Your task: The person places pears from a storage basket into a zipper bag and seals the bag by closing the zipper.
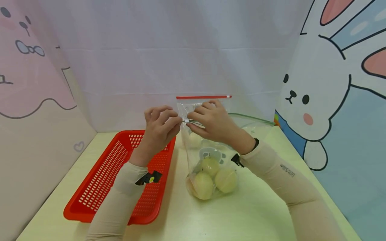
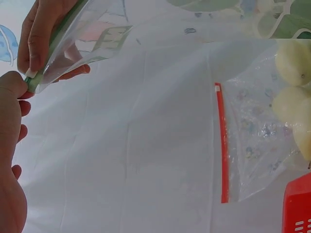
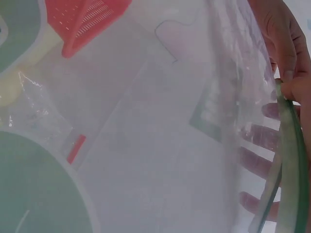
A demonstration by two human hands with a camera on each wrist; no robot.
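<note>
A large clear zip bag with a green closure strip point(image 1: 251, 117) is held up between both hands. My left hand point(image 1: 161, 125) pinches the strip's left end between thumb and finger. Just beside it, my right hand point(image 1: 212, 118) grips the strip at a small white slider point(image 2: 31, 74), its other fingers behind the plastic. Behind stands a second clear bag with a red closure strip point(image 1: 203, 97), pale fruit point(image 2: 294, 63) inside. Several yellow-green fruits point(image 1: 203, 185) sit low behind clear plastic in the head view; I cannot tell which bag holds these.
A red perforated basket point(image 1: 67, 214) stands on the pale table point(image 1: 193, 224), left of the bags. A white curtain point(image 1: 181, 40) hangs behind, and printed cartoon panels point(image 1: 313, 127) flank both sides.
</note>
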